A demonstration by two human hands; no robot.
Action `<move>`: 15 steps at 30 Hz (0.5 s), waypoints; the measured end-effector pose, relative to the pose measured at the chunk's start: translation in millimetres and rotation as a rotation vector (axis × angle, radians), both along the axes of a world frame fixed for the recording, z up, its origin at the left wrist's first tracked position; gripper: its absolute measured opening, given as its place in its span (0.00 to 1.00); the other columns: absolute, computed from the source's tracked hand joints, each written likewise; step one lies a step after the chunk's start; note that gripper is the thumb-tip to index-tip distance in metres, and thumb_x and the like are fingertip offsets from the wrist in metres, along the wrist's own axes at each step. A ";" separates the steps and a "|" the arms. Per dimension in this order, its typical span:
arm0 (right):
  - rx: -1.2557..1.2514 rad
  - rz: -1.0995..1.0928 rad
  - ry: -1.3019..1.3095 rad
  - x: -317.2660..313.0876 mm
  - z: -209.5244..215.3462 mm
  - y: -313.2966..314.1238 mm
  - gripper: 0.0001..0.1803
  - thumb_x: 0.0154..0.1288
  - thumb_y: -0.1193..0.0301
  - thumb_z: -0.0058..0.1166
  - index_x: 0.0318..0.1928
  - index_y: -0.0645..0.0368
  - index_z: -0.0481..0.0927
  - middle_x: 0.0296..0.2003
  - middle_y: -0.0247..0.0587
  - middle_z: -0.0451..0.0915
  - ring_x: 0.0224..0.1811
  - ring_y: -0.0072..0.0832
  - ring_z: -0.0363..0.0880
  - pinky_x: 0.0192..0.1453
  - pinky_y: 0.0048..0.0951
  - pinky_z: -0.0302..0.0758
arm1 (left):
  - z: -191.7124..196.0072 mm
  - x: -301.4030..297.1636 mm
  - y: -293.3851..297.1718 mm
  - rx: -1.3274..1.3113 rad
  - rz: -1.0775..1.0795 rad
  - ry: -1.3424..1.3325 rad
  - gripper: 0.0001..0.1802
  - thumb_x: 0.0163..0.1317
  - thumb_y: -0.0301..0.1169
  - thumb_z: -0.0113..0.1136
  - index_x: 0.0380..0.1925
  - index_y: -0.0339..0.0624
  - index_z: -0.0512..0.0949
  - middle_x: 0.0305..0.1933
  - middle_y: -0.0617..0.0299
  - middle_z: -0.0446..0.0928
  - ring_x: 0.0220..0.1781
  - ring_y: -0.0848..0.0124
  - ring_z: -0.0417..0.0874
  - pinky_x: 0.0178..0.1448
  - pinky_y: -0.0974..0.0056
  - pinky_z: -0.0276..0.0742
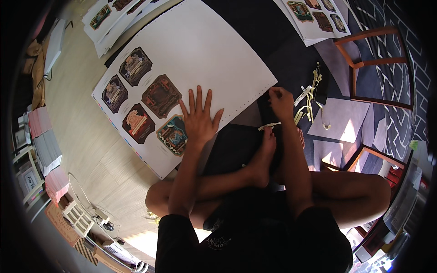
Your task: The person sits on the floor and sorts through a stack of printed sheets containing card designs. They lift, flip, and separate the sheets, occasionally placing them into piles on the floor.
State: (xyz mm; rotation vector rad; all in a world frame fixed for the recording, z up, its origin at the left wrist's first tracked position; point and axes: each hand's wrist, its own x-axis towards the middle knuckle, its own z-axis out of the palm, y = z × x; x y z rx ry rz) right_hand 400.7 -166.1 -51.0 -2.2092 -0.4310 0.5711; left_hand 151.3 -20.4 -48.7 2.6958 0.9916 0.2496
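A large white printed sheet lies in front of me, several ornate dark label designs grouped toward its left end. My left hand rests flat on it, fingers spread, beside a brown label design and a teal one. My right hand is at the sheet's right corner, fingers curled and pressed together. Whatever they pinch is hidden. Below that hand, a short pale strip lies by my foot. To its right is a tangle of narrow yellowish and white strips.
More printed sheets are stacked at the far left and far right. A brown wooden frame stands at the right, grey sheets near it. Paper stacks line the left side. Dark material lies under the large sheet.
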 end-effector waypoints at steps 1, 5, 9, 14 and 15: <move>0.016 -0.005 0.027 6.8 -2.1 -1.4 0.12 0.66 0.69 0.58 0.42 0.65 0.84 0.29 0.43 0.86 0.25 0.26 0.86 0.31 0.28 0.79 | -0.2 0.1 -0.5 0.003 0.000 0.004 0.37 0.71 0.55 0.49 0.73 0.46 0.64 0.80 0.46 0.51 0.82 0.44 0.46 0.78 0.30 0.34; 0.027 -0.003 0.017 16.4 -0.2 3.1 0.12 0.65 0.69 0.59 0.43 0.65 0.84 0.29 0.44 0.86 0.25 0.26 0.85 0.31 0.27 0.79 | -1.1 -0.2 -1.6 0.021 0.001 0.009 0.37 0.70 0.55 0.49 0.72 0.46 0.65 0.79 0.45 0.53 0.81 0.43 0.48 0.78 0.30 0.34; 0.027 -0.024 0.012 21.4 -4.9 3.8 0.14 0.64 0.67 0.60 0.43 0.65 0.84 0.30 0.44 0.86 0.25 0.25 0.84 0.32 0.27 0.79 | -1.4 2.0 -0.8 0.031 -0.005 -0.003 0.37 0.70 0.55 0.49 0.71 0.46 0.66 0.79 0.45 0.54 0.81 0.42 0.49 0.77 0.29 0.35; 0.037 -0.079 0.036 20.9 -6.0 9.5 0.16 0.62 0.65 0.63 0.44 0.65 0.84 0.30 0.43 0.86 0.26 0.27 0.85 0.34 0.29 0.79 | -0.8 1.8 1.8 0.011 -0.007 0.001 0.37 0.70 0.55 0.49 0.72 0.45 0.64 0.80 0.45 0.52 0.81 0.42 0.47 0.77 0.29 0.34; 0.038 -0.079 0.025 21.9 -8.2 8.4 0.16 0.62 0.65 0.64 0.44 0.65 0.84 0.30 0.43 0.86 0.27 0.28 0.85 0.34 0.29 0.79 | -0.2 1.6 2.8 0.005 -0.007 0.003 0.38 0.70 0.55 0.49 0.73 0.45 0.64 0.80 0.45 0.51 0.81 0.42 0.46 0.77 0.29 0.34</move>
